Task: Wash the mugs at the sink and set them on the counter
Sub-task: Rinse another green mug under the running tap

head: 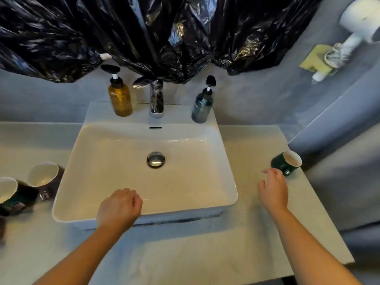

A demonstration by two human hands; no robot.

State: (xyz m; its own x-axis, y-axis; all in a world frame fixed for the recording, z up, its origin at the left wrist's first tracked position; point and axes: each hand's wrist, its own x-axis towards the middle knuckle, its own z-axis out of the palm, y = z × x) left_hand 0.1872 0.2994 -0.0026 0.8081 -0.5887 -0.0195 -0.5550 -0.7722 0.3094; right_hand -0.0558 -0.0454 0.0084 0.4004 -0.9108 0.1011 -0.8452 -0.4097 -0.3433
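A white sink (226,182) sat on a pale counter (185,254), with a faucet (156,99) between an amber pump bottle (120,99) and a blue pump bottle (202,108). The left hand (119,206) was at the near rim, fingers curled, holding nothing. The right hand (273,188), fingers relaxed, was just beside a green mug (277,162); contact could not be confirmed. Two mugs (44,176) stood left of the sink. Black plastic sheeting (164,27) hung above.
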